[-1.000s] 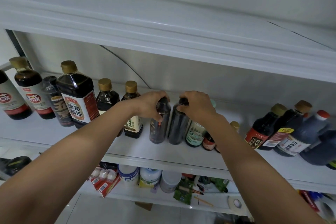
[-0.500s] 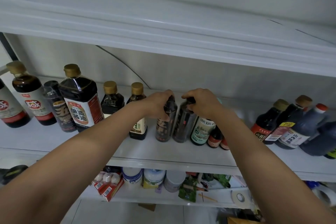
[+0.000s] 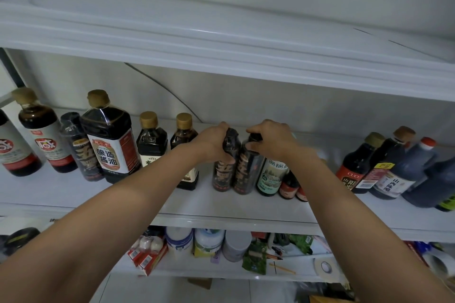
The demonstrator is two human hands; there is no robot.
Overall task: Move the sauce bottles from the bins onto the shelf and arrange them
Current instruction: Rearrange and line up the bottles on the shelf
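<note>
Two slim dark sauce bottles stand side by side on the white shelf (image 3: 234, 206) at its middle. My left hand (image 3: 214, 142) grips the neck of the left dark bottle (image 3: 222, 174). My right hand (image 3: 273, 141) grips the top of the right dark bottle (image 3: 246, 174). The two bottles touch each other. A green-labelled bottle (image 3: 270, 176) stands right beside them, partly behind my right forearm.
Left on the shelf stand several soy sauce bottles, among them a big square one (image 3: 109, 138) and two small gold-capped ones (image 3: 151, 138). At the right end stands a cluster of dark vinegar bottles (image 3: 384, 167). Another shelf board (image 3: 221, 39) hangs above. The lower shelf holds tubs and packets (image 3: 209, 243).
Both hands stay on the tops of the two dark bottles. The bottles now stand a little more upright and closer together; the camera view has shifted slightly.
</note>
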